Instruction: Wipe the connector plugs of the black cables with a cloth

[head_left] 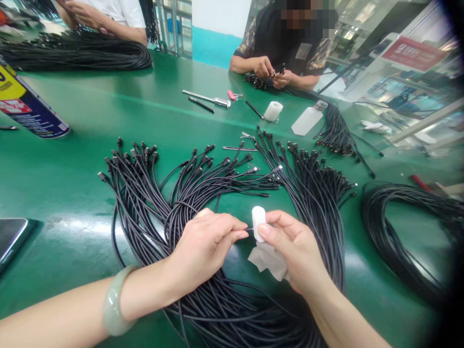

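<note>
My left hand (206,246), a pale green bangle (114,302) on its wrist, pinches the end of a black cable (249,229). That cable's tip points at the side of a small white rounded device (258,223) and appears to meet it. Thumb and fingers of my right hand (295,246) are closed on this device, and a crumpled white cloth or tissue (268,261) hangs below in the same hand. Beneath both hands spreads a large bundle of black cables (145,217) with small connectors, and more cables (319,203) fan out behind my right hand.
A blue and yellow spray can (32,104) stands at left, above a phone-like device (12,237). Calipers (206,98), a white roll (273,111) and a clear bottle (308,120) lie farther back. Coiled cable (377,232) is at right. Two people work across the green table (87,116).
</note>
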`<action>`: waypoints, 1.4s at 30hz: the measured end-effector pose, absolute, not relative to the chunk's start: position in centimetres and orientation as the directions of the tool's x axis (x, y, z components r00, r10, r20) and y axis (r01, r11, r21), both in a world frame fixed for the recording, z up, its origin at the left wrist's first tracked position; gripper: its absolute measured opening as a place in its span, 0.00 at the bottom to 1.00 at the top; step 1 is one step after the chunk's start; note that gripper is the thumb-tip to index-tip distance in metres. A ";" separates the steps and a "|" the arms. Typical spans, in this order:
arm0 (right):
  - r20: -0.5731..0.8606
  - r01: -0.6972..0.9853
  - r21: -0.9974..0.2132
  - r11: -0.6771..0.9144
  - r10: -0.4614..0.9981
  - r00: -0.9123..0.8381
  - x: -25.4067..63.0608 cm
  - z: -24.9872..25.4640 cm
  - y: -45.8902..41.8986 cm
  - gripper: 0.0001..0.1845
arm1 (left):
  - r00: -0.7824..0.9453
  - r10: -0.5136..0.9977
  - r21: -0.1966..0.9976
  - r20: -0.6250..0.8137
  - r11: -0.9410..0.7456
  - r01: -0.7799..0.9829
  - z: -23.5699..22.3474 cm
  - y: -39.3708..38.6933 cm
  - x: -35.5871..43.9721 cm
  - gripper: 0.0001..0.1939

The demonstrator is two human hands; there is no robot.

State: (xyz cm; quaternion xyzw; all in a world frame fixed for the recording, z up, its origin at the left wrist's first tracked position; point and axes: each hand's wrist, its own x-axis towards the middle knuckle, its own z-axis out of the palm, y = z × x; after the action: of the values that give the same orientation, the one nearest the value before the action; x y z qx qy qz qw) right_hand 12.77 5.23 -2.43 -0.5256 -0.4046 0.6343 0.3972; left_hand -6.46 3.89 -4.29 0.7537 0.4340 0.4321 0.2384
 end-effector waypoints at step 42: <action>-0.293 -0.131 -0.947 -0.295 0.956 -0.031 12.4 -2.0 5.1 0.16 | 0.213 0.955 0.877 0.207 -0.278 0.393 -3.2 4.0 -6.6 0.06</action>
State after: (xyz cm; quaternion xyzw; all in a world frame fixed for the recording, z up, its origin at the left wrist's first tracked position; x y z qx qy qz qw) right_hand 12.36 5.11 -2.00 -0.5313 -0.3879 0.6042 0.4496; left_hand -6.57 4.04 -3.22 0.6938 0.4854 0.3971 0.3539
